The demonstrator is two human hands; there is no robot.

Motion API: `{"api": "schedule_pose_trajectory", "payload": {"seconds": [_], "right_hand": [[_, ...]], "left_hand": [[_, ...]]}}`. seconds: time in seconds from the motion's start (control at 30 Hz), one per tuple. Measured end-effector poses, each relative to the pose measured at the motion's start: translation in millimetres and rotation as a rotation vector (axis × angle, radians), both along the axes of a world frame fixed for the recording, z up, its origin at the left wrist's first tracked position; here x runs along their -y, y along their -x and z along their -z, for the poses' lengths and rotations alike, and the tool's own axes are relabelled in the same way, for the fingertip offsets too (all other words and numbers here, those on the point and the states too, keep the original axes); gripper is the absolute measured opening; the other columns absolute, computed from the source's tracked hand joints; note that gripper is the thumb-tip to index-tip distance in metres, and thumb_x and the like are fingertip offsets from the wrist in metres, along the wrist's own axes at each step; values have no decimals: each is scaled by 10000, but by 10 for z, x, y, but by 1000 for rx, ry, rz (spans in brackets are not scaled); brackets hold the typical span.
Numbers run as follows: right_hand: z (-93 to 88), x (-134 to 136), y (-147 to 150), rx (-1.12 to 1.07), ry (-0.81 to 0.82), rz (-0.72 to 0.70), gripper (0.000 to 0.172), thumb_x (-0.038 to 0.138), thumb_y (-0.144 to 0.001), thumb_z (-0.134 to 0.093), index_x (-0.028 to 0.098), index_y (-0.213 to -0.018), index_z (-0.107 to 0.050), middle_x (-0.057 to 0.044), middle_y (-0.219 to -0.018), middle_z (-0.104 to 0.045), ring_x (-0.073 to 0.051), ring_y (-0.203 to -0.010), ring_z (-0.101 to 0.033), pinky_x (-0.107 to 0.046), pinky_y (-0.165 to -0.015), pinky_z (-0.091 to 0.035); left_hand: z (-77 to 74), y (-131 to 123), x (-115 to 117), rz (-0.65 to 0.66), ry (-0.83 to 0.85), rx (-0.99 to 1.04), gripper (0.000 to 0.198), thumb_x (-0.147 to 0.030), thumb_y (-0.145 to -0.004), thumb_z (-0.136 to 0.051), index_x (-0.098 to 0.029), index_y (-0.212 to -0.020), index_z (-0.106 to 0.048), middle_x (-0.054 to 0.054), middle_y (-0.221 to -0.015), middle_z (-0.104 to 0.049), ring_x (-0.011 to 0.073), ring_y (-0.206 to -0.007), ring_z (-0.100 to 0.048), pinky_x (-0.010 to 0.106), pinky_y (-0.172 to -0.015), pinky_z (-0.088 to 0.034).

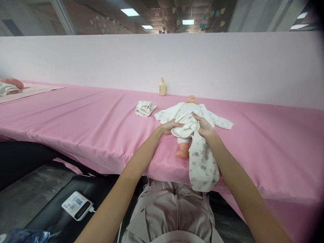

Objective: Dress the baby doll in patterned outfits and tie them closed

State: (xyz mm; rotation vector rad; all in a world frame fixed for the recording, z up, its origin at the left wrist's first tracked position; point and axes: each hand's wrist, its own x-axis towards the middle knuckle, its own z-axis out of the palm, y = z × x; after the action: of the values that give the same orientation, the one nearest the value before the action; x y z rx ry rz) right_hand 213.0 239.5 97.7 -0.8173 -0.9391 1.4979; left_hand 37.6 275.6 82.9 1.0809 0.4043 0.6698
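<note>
A baby doll (191, 100) lies on its back on the pink table (76, 114), head away from me, one bare foot (182, 152) pointing toward me. An open white jacket (217, 119) is spread under it. My left hand (170, 126) grips the bunched white printed trousers (202, 162) at the doll's left hip. My right hand (204, 127) grips the same cloth at the other hip. One trouser leg hangs over the table's front edge.
A folded white garment (144, 108) lies left of the doll. A small cream bottle (162, 87) stands by the white partition (227, 64). Another doll on a mat (11, 87) is at far left. A white power bank (77, 205) rests on a black seat below.
</note>
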Motion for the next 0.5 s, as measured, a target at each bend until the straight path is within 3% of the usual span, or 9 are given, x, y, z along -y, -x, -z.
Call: {"api": "schedule_pose_trajectory", "payload": {"seconds": [0.13,0.3,0.5], "right_hand": [[-40,102,19,138,-39,-102,249,271,-754,-691,169,-974,-634,-62,-950,-706,-193,-906,-662,-297,-821,-547],[-8,178,-41,247,-138,-297,490,68,-539,-780,181,-995,-638,-38,-947,-707,-206,-915,-656,-298,-815,-539],[48,55,-49,65,-161,-95,298,149,-584,-708,180,-869,-626,-8,-764,-691,-187,-779,-657,-295,-725,-536]], "left_hand": [[-24,-23,-28,-78,27,173,294,-98,-781,-618,-99,-1073,-640,120,-991,-702,218,-974,-654,344,-976,-446],[-19,-54,-70,-93,5,247,260,-142,-876,-505,-113,-1107,-621,105,-983,-694,192,-910,-667,328,-911,-486],[10,-58,-75,-23,64,182,197,-183,-883,-513,-84,-974,-657,97,-829,-702,168,-773,-671,271,-793,-516]]}}
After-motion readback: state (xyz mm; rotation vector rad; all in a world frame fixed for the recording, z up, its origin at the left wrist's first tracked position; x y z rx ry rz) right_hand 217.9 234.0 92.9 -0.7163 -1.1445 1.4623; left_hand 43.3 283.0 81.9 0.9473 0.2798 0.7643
